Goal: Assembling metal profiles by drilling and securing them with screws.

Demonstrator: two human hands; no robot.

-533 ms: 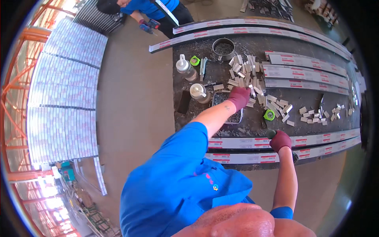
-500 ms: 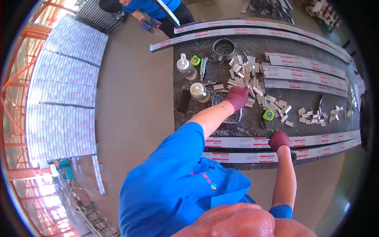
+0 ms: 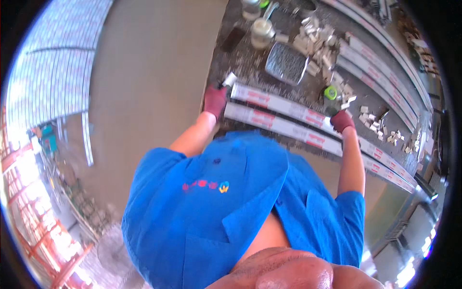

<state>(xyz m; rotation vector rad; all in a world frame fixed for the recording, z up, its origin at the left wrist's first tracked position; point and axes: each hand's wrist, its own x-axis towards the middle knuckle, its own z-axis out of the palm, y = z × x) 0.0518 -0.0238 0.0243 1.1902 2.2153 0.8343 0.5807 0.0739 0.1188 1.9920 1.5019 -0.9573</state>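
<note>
My left hand [image 3: 215,100], in a maroon glove, is closed around a short silvery metal piece [image 3: 230,79] by the left end of a long white rail [image 3: 284,107] with red printed marks. A second similar rail [image 3: 269,120] lies parallel, nearer to me. My right hand [image 3: 342,121], gloved alike, is closed over the rails farther right. Something dark green shows just beyond its fingers; its kind is unclear. Beyond the rails stand a clear tray [image 3: 287,62] of small grey screw-like parts and a green tape measure [image 3: 330,92].
Loose short metal pieces [image 3: 315,41] are heaped on the dark table [image 3: 248,62]. A white-capped bottle [image 3: 262,33] and a dark flat block [image 3: 233,39] stand at the left. More long rails [image 3: 380,67] lie at the far right. Stacked profiles [image 3: 67,62] are across the floor.
My left hand has moved from the metal pieces beside the tray to the rail's left end, now with a short piece. The view has turned and shifted; my right hand stays over the rails.
</note>
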